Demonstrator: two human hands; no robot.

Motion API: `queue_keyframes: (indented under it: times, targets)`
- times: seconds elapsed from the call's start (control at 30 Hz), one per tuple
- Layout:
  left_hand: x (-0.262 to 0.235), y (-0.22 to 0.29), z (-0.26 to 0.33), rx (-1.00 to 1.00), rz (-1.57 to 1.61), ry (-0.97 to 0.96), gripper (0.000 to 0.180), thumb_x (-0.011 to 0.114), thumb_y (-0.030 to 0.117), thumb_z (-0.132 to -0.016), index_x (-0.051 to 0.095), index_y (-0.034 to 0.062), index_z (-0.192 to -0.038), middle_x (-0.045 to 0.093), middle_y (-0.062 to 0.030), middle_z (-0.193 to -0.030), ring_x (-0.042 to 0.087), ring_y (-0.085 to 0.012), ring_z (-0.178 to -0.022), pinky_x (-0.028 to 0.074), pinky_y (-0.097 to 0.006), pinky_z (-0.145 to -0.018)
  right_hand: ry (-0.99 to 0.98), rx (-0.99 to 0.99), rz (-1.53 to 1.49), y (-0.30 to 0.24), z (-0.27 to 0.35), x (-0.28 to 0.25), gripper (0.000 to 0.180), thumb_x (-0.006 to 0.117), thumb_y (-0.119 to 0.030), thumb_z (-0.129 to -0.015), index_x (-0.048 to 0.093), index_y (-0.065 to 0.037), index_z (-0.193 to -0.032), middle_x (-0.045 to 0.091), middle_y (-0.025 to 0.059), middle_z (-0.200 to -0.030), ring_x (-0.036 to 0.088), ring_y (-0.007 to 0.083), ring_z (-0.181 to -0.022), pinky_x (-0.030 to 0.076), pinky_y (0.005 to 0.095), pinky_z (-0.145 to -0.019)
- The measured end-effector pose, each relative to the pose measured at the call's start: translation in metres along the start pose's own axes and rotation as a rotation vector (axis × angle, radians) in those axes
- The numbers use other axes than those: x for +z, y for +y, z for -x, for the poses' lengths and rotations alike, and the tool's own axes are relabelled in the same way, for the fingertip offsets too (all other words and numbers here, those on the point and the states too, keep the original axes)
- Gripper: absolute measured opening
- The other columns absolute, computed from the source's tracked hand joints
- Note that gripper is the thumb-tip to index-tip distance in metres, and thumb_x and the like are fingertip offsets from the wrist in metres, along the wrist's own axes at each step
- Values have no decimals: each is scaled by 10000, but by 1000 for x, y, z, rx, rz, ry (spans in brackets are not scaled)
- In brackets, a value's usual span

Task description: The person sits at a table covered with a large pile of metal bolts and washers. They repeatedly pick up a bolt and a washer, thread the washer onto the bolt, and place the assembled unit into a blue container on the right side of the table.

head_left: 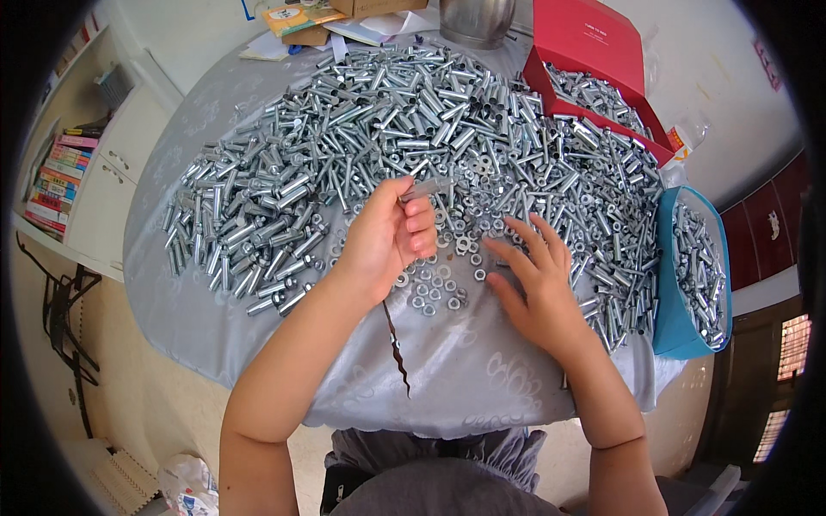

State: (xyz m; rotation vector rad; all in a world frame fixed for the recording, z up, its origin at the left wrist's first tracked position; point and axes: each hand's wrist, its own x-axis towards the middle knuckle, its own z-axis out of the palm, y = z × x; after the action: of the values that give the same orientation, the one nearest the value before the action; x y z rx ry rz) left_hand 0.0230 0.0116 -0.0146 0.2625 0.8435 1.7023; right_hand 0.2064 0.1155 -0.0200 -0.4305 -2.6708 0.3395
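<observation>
My left hand (391,225) is closed, with a silver metal sleeve (427,188) pinched between thumb and fingers, its far end pointing right. Below and beyond that hand lie loose washers (444,272) and hex nuts (428,310). My right hand (540,288) is spread open at the right side of these nuts and washers, its fingertips at the edge of the pile. Whether those fingertips touch any piece, I cannot tell. A large heap of metal sleeves and bolts (387,112) covers the far part of the table.
A grey patterned cloth covers the round table (439,378). At the far right stands an open red box (589,39) of fasteners; nearer, a teal bin (680,340) holds bolts. A metal pot (476,21) and papers (366,30) sit at the back. Left is a bookshelf (95,185).
</observation>
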Motion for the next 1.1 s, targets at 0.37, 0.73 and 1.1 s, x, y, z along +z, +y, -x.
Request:
queue_keyframes:
  times: [0.37, 0.73, 1.1]
  targets:
    - [-4, 3, -2, 0, 11, 20, 317, 381, 352, -873, 317, 144, -642, 295, 33, -565, 323, -111, -511, 310, -254, -536, 41, -105, 81, -4, -15, -14, 286, 629, -91, -718, 629, -156, -996, 474, 101, -1180, 371, 339, -1161, 303, 465, -922]
    - [-9, 2, -5, -20, -7, 0, 310, 374, 356, -872, 337, 149, -645, 324, 34, -567, 352, -116, -518, 323, -267, -556, 124, -309, 140, -9, -49, 25, 163, 654, -148, -650, 668, -105, -806, 532, 96, -1106, 440, 268, -1112, 337, 403, -921]
    - [-6, -1, -3, -67, -62, 5, 304, 368, 348, -861, 344, 158, -625, 338, 38, -569, 361, -113, -526, 315, -260, -543, 122, -170, -134, -17, -43, 4, 109, 647, -81, -682, 606, -47, -777, 583, 66, -939, 536, 264, -927, 397, 373, -828]
